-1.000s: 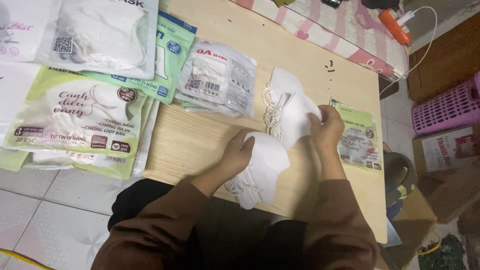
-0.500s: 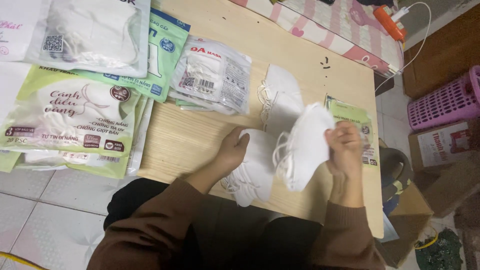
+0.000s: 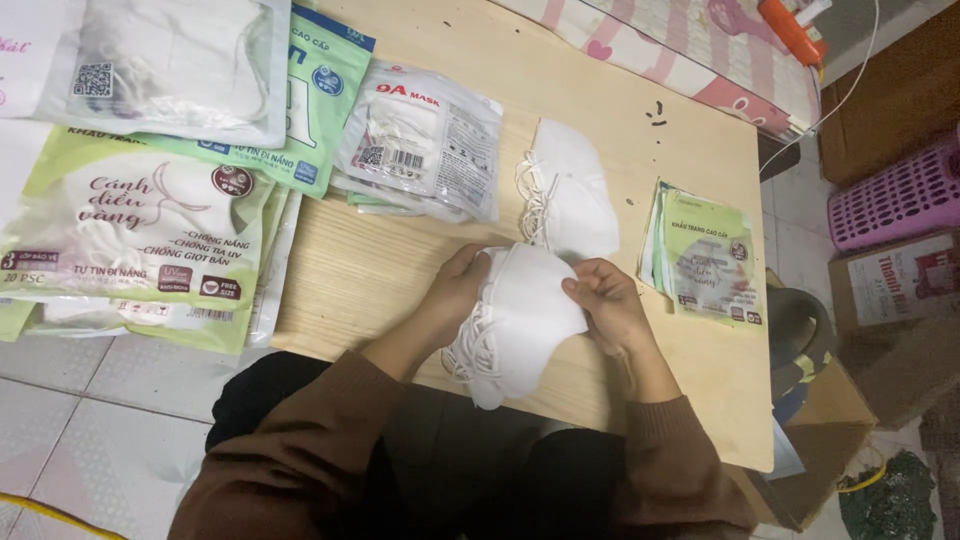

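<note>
Large green and clear mask packets (image 3: 140, 235) lie along the left of the wooden bench (image 3: 390, 270). At the near edge the left hand (image 3: 462, 285) and right hand (image 3: 605, 305) each close a pinching grip on a stack of white masks (image 3: 520, 320). Just behind lies another white mask pile (image 3: 570, 195), with small green pouches (image 3: 708, 255) at the right.

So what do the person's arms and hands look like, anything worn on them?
Both arms wear long brown sleeves with ribbed cuffs at the wrists. The left hand and right hand are bare: no gloves, rings or watch visible.
</note>
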